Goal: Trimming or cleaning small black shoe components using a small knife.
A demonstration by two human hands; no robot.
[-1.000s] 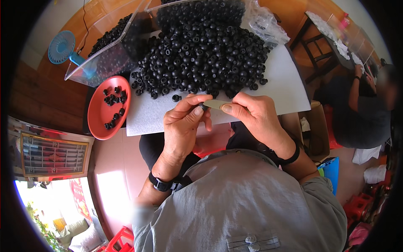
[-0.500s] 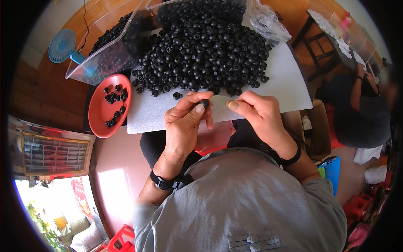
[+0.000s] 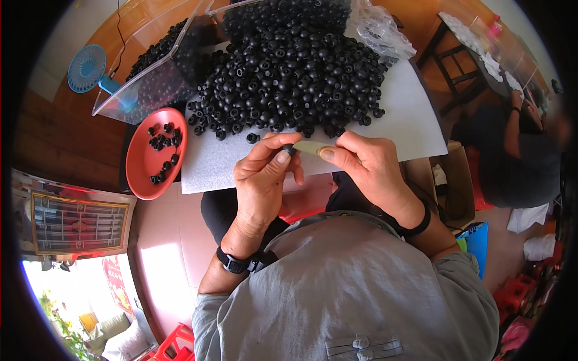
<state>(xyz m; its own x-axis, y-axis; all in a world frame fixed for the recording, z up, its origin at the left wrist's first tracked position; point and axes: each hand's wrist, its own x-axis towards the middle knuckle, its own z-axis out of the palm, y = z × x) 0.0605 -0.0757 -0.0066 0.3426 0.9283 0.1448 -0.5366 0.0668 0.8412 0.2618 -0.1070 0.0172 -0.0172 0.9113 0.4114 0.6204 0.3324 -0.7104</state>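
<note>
Between the thumb and fingers of my left hand [image 3: 263, 168] is a small round black plastic piece [image 3: 290, 149]. My right hand [image 3: 374, 165] grips a small knife [image 3: 309, 147] with a pale, flat blade, and most of its handle is hidden in the fingers. The blade's tip meets the black piece at its right side; whether it cuts in, I cannot tell. Just beyond my hands a large heap of similar black pieces [image 3: 295, 78], many with a hole and a collar, lies on a white foam sheet [image 3: 415, 114].
A red oval dish [image 3: 139, 162] with several black pieces sits at the left edge. Clear plastic bins [image 3: 141, 87] of more pieces stand behind, by a small blue fan [image 3: 87, 68]. A crumpled plastic bag [image 3: 385, 33] lies far right. Another person [image 3: 512, 150] sits at the right.
My right hand has turned the knife so its flat side shows, and the blade has come against the black piece. My left hand has barely moved.
</note>
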